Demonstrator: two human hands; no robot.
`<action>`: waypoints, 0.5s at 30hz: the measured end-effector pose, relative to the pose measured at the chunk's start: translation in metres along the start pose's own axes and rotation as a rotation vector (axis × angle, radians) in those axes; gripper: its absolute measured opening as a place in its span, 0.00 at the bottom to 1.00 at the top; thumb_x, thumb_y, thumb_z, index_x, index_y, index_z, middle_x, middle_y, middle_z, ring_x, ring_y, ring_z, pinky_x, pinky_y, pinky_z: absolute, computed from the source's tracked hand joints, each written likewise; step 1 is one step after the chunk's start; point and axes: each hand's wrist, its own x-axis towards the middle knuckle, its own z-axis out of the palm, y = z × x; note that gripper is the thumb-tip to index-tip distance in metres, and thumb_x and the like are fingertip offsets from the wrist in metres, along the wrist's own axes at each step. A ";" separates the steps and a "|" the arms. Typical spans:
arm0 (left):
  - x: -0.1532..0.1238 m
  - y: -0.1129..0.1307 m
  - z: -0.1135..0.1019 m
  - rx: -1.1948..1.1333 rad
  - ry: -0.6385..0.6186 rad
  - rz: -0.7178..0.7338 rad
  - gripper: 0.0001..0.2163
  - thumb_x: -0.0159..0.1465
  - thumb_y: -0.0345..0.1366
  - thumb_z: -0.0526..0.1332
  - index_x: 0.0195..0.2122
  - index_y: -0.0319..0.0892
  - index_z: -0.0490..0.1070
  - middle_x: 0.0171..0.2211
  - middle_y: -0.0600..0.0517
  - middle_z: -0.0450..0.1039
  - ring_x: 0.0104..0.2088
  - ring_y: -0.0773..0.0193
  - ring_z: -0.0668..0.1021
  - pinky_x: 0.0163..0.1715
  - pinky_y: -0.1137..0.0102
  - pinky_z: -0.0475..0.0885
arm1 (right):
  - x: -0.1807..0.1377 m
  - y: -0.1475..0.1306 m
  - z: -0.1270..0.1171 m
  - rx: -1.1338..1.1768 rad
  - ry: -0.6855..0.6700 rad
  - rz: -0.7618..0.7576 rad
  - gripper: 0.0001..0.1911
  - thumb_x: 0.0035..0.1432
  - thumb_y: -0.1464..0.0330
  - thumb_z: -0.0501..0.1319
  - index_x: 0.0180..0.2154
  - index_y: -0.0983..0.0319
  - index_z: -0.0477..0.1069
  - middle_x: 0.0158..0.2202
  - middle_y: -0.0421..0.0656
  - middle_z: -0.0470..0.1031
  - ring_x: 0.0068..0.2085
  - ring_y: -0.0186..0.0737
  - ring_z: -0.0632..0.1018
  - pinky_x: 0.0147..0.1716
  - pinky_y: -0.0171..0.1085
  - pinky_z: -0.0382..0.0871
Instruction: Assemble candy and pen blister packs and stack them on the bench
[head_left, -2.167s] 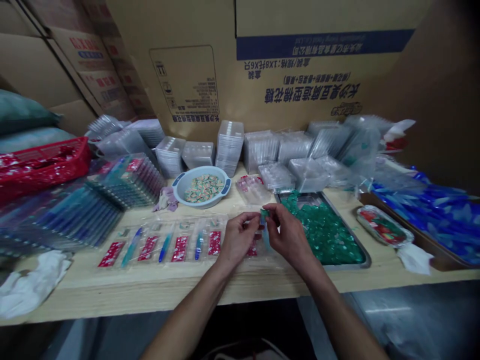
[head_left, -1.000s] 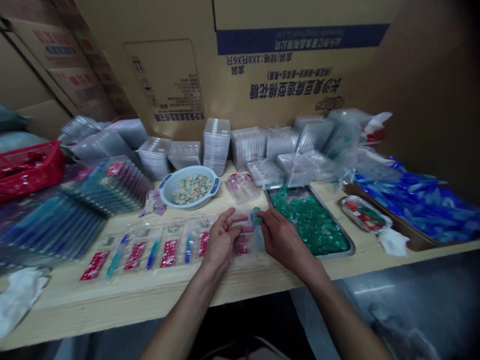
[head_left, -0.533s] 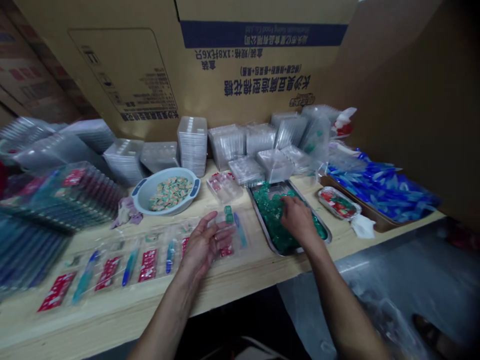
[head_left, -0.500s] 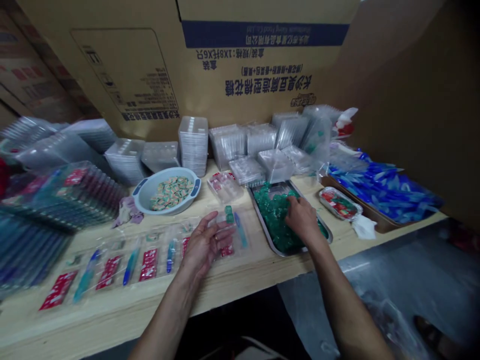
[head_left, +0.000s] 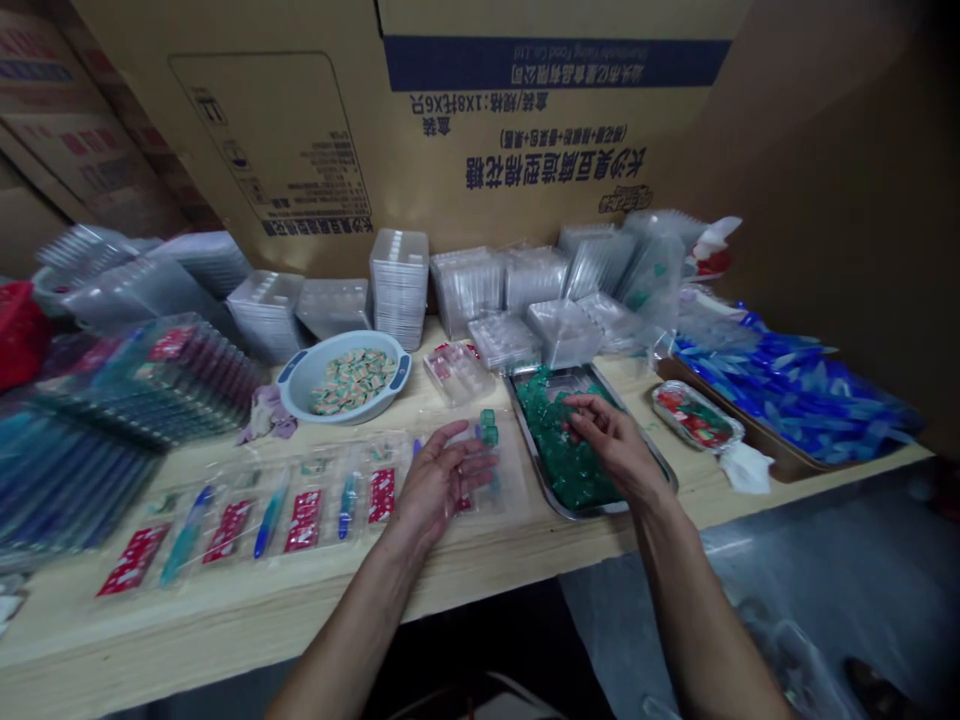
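As we look down from the head view, our left hand [head_left: 442,478] lies open, fingers spread, at the edge of a clear plastic packet [head_left: 504,470] with two green cubes [head_left: 488,426] at lower centre; our half-open right hand [head_left: 616,445] sits over green pieces [head_left: 559,450] in a steel tray [head_left: 547,371] just right of it.

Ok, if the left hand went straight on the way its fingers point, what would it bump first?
Probably the two small green pieces sitting on the clear plastic packet, just past the fingertips of the left hand. Depth is hard to judge here, so it might pass beside them.
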 end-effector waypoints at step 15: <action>-0.004 0.002 -0.009 -0.021 0.002 0.025 0.19 0.61 0.25 0.62 0.54 0.39 0.65 0.38 0.44 0.79 0.35 0.57 0.85 0.31 0.70 0.78 | -0.019 -0.033 0.047 0.174 -0.221 0.069 0.20 0.55 0.53 0.70 0.42 0.60 0.75 0.29 0.37 0.70 0.28 0.34 0.69 0.29 0.34 0.62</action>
